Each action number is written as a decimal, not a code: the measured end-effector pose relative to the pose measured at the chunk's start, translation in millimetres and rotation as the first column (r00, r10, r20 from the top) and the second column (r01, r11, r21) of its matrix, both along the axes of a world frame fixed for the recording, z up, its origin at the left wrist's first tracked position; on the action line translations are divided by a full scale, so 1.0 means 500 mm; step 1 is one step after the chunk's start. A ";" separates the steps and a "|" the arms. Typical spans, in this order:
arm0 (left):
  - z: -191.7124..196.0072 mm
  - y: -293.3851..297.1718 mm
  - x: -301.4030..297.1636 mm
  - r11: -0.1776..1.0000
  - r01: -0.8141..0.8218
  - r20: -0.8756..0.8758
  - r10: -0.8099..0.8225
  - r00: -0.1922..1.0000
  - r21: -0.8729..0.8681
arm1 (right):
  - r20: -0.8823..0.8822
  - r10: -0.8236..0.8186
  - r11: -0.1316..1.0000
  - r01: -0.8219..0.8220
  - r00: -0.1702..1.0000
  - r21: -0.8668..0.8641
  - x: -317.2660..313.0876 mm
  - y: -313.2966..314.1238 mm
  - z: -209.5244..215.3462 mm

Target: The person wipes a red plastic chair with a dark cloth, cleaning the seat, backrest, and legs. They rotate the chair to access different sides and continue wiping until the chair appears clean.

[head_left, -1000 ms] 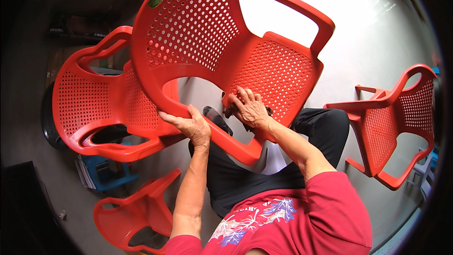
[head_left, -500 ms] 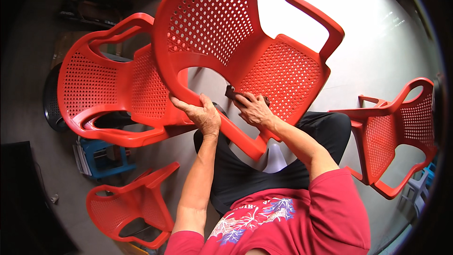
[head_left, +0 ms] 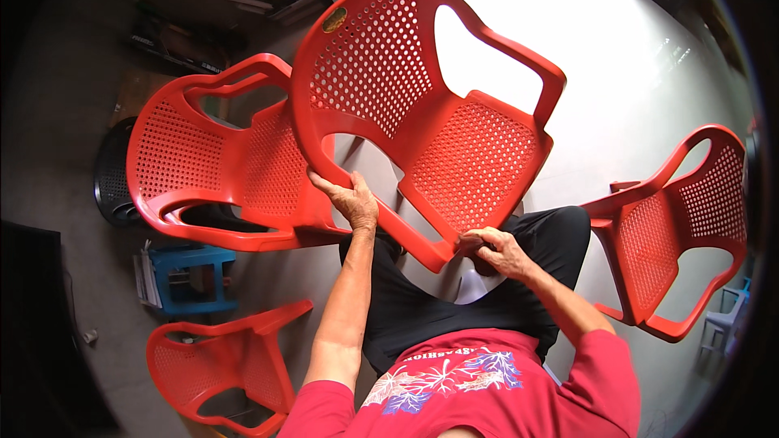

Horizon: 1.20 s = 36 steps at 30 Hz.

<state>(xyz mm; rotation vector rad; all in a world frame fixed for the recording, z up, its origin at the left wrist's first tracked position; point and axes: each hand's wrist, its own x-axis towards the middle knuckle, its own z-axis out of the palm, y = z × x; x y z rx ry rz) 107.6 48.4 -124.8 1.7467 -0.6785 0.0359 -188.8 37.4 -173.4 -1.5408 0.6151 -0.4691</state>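
A red plastic armchair (head_left: 479, 150) with a perforated back and seat is tilted in front of me. My left hand (head_left: 351, 201) grips its near armrest, thumb on top and fingers wrapped underneath. At the near corner of the seat, by the lower end of that armrest, my right hand (head_left: 499, 251) has its fingers closed and bent. A dark shape shows just under those fingers; it looks like the dark hand tool seen earlier, mostly hidden by the hand and the chair.
Red armchairs, apparently stacked, (head_left: 182, 146) stand at the left, close against the held chair. Another red chair (head_left: 191, 365) is at the lower left, and one more (head_left: 649, 243) at the right. A blue stool (head_left: 195, 259) and a black round object (head_left: 114, 170) sit on the left.
My right hand has moved from the seat's back edge down to its near corner, and the dark tool has nearly gone from sight. My left hand keeps its hold on the armrest.
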 end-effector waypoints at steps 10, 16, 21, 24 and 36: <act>0.002 0.059 0.038 0.825 0.235 -0.688 -0.560 0.462 -0.514 | -0.057 -0.347 0.724 0.229 0.936 -0.651 0.247 0.082 0.116; 0.020 0.086 0.054 0.795 0.317 -0.679 -0.607 0.412 -0.518 | -0.173 -0.184 0.708 0.008 0.968 -0.706 0.380 0.016 0.158; 0.047 0.097 0.050 0.759 0.290 -0.736 -0.645 0.206 -0.583 | 0.151 -0.093 0.544 0.177 0.984 -0.820 0.502 -0.050 0.160; 0.019 0.098 0.056 0.762 0.204 -0.733 -0.648 0.206 -0.615 | 0.307 0.016 0.340 0.284 0.952 -0.897 0.558 -0.081 0.164; 0.068 0.055 -0.005 0.923 0.176 -0.727 -0.378 0.574 -0.341 | 0.572 -0.121 0.156 0.584 0.812 -0.796 0.704 -0.325 0.324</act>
